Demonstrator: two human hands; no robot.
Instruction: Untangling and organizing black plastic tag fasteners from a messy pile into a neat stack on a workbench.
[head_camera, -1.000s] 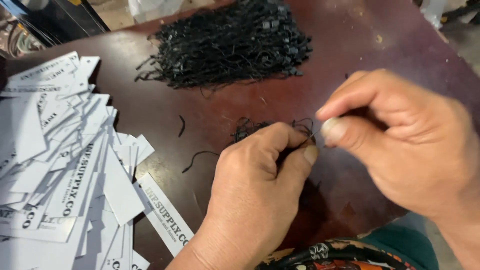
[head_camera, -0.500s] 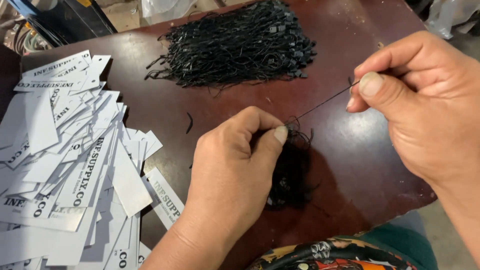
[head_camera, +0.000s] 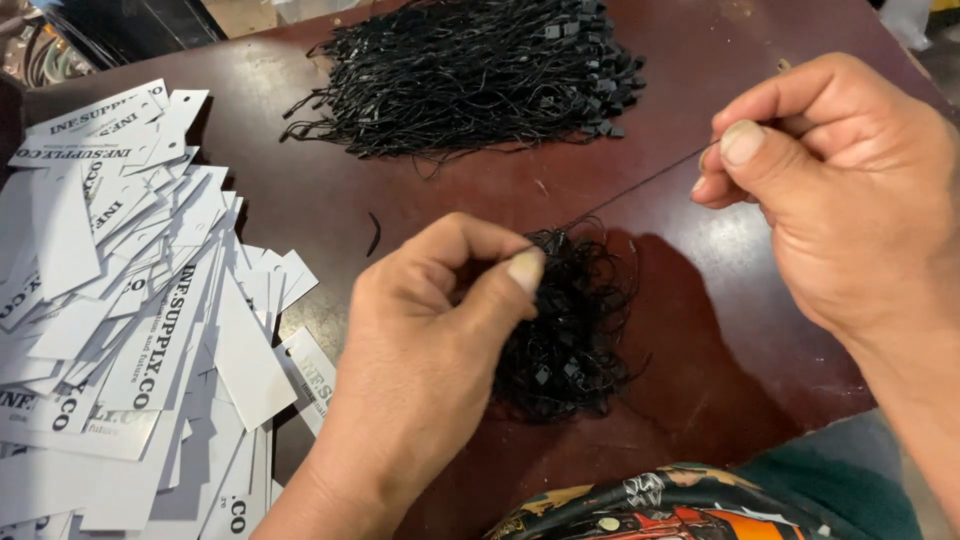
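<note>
My left hand (head_camera: 430, 340) grips a small tangled bundle of black string loops (head_camera: 570, 320) against the dark red-brown table (head_camera: 700, 380), thumb pressed at its top. My right hand (head_camera: 830, 200) pinches one thin black string (head_camera: 630, 190) between thumb and forefinger. That string runs taut from the bundle up and to the right. Both hands are over the table's near edge.
A large heap of black strings with small plastic ends (head_camera: 470, 75) lies at the far middle of the table. A spread pile of white paper hang tags (head_camera: 120, 330) with black print covers the left side. One loose string piece (head_camera: 374, 234) lies between them.
My right hand has pulled away to the right and up, drawing one string out of the bundle until it is taut. My left hand has kept hold of the bundle.
</note>
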